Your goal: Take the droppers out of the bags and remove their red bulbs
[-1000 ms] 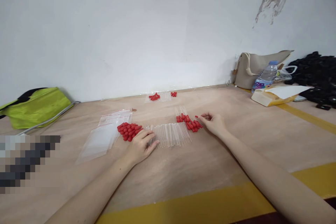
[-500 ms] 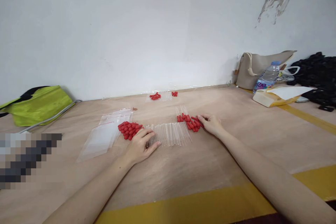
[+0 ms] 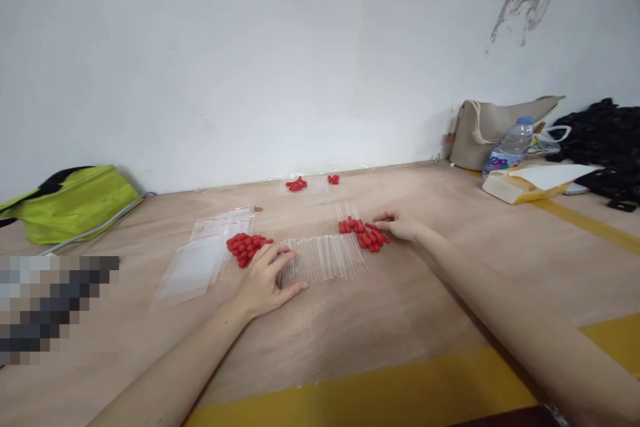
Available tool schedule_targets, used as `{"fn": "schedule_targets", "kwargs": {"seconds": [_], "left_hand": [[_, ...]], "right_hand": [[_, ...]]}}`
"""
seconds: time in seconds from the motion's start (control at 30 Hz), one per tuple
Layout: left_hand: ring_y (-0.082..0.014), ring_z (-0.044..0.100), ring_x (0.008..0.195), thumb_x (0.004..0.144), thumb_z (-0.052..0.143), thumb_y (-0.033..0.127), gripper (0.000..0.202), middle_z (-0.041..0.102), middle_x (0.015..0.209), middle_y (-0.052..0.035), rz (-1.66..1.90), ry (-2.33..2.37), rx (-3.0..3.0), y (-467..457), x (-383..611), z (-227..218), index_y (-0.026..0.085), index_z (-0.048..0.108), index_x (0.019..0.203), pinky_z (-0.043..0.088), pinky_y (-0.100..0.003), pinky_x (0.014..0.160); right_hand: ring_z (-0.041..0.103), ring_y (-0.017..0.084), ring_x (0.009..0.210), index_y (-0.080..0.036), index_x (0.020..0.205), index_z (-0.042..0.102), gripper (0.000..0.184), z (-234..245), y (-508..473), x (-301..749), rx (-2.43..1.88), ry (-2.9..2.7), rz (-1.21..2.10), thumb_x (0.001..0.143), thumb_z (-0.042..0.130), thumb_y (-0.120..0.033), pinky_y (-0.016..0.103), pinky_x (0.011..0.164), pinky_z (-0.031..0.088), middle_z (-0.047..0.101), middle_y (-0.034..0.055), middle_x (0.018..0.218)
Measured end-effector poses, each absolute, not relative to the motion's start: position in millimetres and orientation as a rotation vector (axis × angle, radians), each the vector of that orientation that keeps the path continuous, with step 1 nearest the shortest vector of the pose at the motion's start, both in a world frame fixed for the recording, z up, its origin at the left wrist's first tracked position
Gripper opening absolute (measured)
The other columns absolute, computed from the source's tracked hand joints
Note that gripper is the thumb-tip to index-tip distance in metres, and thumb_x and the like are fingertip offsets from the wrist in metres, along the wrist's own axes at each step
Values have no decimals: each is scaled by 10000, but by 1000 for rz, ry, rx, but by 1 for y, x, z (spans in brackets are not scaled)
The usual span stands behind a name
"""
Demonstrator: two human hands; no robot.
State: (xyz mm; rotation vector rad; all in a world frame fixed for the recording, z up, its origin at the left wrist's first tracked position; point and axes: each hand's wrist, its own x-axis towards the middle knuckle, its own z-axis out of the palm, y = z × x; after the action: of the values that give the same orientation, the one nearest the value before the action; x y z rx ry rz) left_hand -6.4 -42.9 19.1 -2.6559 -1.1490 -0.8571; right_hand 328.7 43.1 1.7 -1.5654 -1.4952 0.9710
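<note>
My left hand (image 3: 267, 280) rests with thumb and fingers apart at the left end of a row of thin clear tubes (image 3: 325, 257). Behind its fingers sits a pile of red rubber-like bulbs (image 3: 244, 248), partly covered by the hand. My right hand (image 3: 400, 224) is open beside a second pile of red bulbs (image 3: 371, 240), its fingertips just off the pile's right edge. Some red bulbs (image 3: 350, 223) there line up with a few clear tubes (image 3: 346, 210) pointing away from me. Flat clear zip bags (image 3: 193, 267) lie to the left.
Near the wall lies a clear bag (image 3: 315, 183) with red bulbs and tubes. A green bag (image 3: 80, 203) is at far left. On the right stand a water bottle (image 3: 510, 147), a beige bag (image 3: 493, 127), a tissue pack (image 3: 520, 187) and a black heap (image 3: 605, 140). Brown paper (image 3: 360, 327) covers the table.
My right hand has drawn slightly up and away from the right-hand bulbs, leaving a bulb it was touching lying on the pile. My left hand has stayed almost in place.
</note>
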Motion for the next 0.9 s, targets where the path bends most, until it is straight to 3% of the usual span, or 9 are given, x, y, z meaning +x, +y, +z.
{"fn": "schedule_targets", "kwargs": {"seconds": [0.23,0.37,0.5,0.73,0.9], "left_hand": [[-237,497,931,701,621,464,466,547,1020,-94,-866,-1149,-2663,-43,-7,18,190,567,1073,424,-416,834],[-238,496,932,708,620,451,458,547,1026,-100,-867,-1140,-2663,-42,-7,19,187,563,1078,423,-417,830],[-239,500,938,722,609,436,447,552,1025,-100,-867,-1130,-2646,-43,-6,20,189,558,1090,426,-416,830],[-243,496,948,727,601,434,467,545,1044,-102,-848,-1136,-2643,-43,-7,19,194,543,1124,427,-417,829],[-243,484,968,736,599,425,454,533,1061,-104,-836,-1151,-2645,-43,-8,18,183,543,1116,417,-418,850]], "right_hand": [[572,106,580,-154,780,628,155,11,46,330,-1549,-1533,1040,645,673,-214,202,546,452,655,12,661],[594,118,677,-159,757,634,113,12,49,333,-1540,-1556,978,675,640,-238,217,624,463,674,33,768],[593,130,688,-161,735,618,178,13,52,328,-1528,-1578,893,678,636,-328,226,606,458,669,42,786],[554,134,484,-185,582,551,479,24,42,306,-1699,-1859,584,481,667,-639,224,432,368,603,-4,511],[538,122,414,-189,515,529,444,32,39,299,-1783,-1945,611,558,621,-621,224,424,374,583,-12,442]]}}
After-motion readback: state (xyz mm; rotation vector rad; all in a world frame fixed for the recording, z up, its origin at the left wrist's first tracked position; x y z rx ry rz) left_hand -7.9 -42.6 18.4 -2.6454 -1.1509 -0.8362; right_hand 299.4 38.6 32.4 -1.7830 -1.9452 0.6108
